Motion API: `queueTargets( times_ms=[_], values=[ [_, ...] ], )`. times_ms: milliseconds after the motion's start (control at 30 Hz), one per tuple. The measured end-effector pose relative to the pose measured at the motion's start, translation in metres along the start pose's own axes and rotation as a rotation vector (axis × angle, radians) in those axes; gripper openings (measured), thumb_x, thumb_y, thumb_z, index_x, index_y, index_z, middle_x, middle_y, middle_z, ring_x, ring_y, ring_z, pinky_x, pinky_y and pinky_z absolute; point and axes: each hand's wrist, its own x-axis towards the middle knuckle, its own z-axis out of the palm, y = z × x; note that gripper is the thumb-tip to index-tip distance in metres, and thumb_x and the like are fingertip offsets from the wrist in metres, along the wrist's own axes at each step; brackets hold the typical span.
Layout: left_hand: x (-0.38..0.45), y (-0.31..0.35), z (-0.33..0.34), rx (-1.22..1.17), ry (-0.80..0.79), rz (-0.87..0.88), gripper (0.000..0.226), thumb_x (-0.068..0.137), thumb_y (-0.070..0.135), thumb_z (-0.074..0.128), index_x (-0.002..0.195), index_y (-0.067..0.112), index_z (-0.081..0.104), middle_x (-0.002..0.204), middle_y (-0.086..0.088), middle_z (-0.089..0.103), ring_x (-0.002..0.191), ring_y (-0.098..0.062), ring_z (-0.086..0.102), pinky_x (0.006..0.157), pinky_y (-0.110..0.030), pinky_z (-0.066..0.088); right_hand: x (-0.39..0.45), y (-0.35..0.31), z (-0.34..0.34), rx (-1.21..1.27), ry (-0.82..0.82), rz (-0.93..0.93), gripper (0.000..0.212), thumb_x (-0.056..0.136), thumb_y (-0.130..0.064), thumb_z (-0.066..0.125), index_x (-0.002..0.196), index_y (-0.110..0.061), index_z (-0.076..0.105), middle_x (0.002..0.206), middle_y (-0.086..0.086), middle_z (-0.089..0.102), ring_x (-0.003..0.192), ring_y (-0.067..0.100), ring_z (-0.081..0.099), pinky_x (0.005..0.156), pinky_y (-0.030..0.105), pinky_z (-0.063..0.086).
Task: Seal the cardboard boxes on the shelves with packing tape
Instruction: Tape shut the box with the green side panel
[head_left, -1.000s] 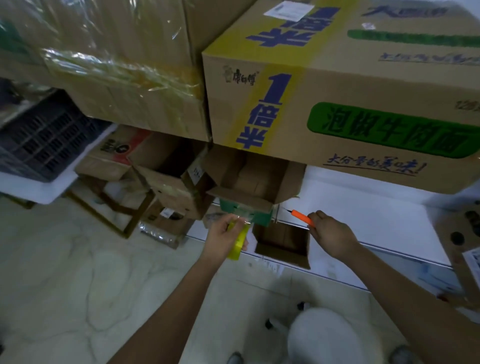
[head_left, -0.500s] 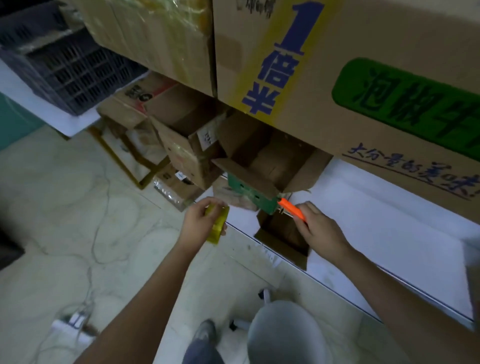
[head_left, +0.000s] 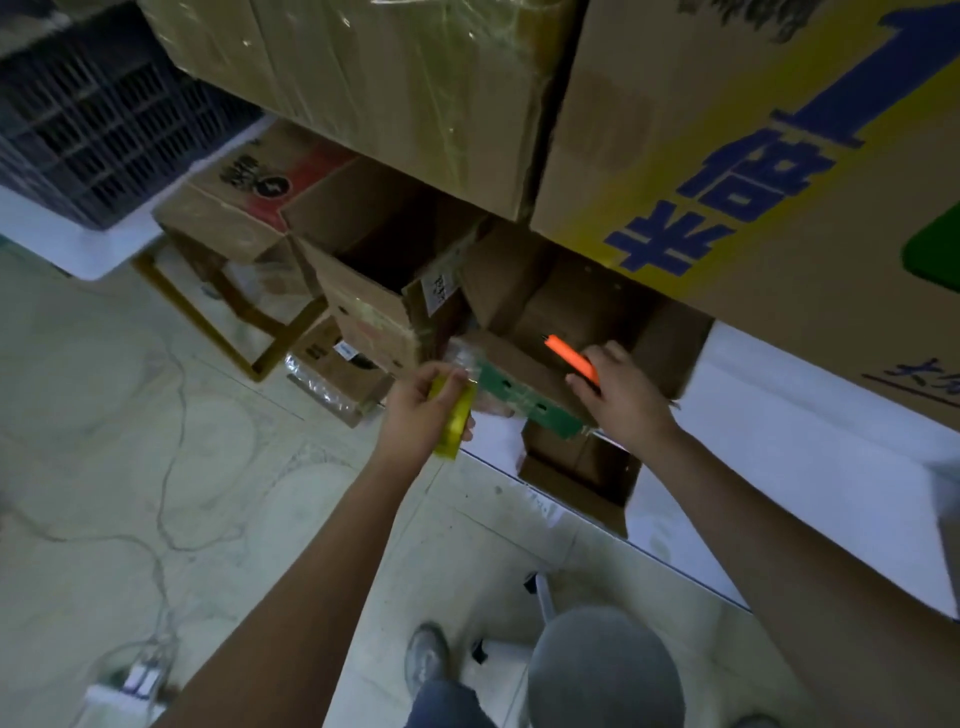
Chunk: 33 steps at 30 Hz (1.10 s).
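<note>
An open cardboard box with a green-printed front flap lies on the lower white shelf. My left hand grips a yellow roll of packing tape just left of that flap, and a clear strip of tape runs from the roll to the flap's left end. My right hand holds an orange utility knife over the flap, its tip pointing up and left into the box.
Two large boxes sit on the shelf above: a plastic-wrapped one and a printed one. More open boxes and a dark crate stand at left. A grey stool, my shoe and cables are on the tiled floor.
My view has moved closer and lower toward the open box. My right hand has raised the orange knife over the flap. My left hand has brought the tape roll up to the flap's left end.
</note>
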Motion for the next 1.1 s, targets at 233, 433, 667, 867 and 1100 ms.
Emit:
queueTargets(
  times_ms=[233, 433, 667, 867, 1100],
  values=[
    [0.050, -0.021, 0.011, 0.017, 0.045, 0.052, 0.015, 0.099, 0.026, 0.060, 0.090, 0.026, 0.072, 0.076, 0.002, 0.072, 0.069, -0.020, 0.070, 0.066, -0.033, 0.059, 0.015, 0.022, 0.015, 0.032, -0.354, -0.074, 0.100, 0.065, -0.071, 0.073, 0.148, -0.037, 0.029, 0.131, -0.007, 0.037, 0.108, 0.017, 0.056, 0.086, 0.038, 0.052],
    [0.075, -0.051, 0.026, 0.007, 0.142, 0.129, 0.018, 0.099, 0.025, 0.059, 0.086, 0.027, 0.070, 0.069, 0.016, 0.069, 0.058, 0.006, 0.063, 0.052, -0.008, 0.046, 0.028, 0.063, 0.009, -0.103, -0.115, -0.217, 0.029, 0.090, -0.029, 0.065, 0.117, -0.027, 0.054, 0.102, -0.003, 0.062, 0.093, 0.019, 0.062, 0.069, 0.032, 0.049],
    [0.110, -0.086, 0.067, -0.066, 0.285, 0.279, 0.023, 0.101, 0.022, 0.057, 0.082, 0.027, 0.070, 0.073, 0.010, 0.071, 0.061, -0.003, 0.066, 0.055, -0.017, 0.052, 0.028, 0.094, -0.007, -0.204, -0.105, -0.366, 0.024, 0.096, -0.035, 0.058, 0.113, -0.035, 0.042, 0.081, -0.010, 0.054, 0.068, 0.007, 0.055, 0.062, 0.033, 0.051],
    [0.122, -0.104, 0.094, -0.109, 0.307, 0.385, 0.021, 0.103, 0.016, 0.050, 0.093, 0.004, 0.064, 0.060, 0.004, 0.070, 0.045, -0.006, 0.062, 0.045, -0.021, 0.050, 0.021, 0.086, 0.019, -0.244, 0.041, -0.526, 0.030, 0.095, -0.029, 0.054, 0.120, -0.035, 0.037, 0.088, -0.008, 0.052, 0.075, 0.014, 0.055, 0.065, 0.036, 0.052],
    [0.112, -0.132, 0.092, -0.186, 0.214, 0.453, 0.025, 0.102, 0.011, 0.048, 0.082, 0.007, 0.063, 0.061, -0.006, 0.070, 0.044, -0.015, 0.061, 0.045, -0.022, 0.053, -0.019, 0.115, 0.052, -0.361, 0.332, -0.569, 0.053, 0.071, -0.028, 0.080, 0.116, -0.032, 0.052, 0.079, -0.018, 0.050, 0.069, 0.003, 0.038, 0.047, 0.012, 0.011]
  ],
)
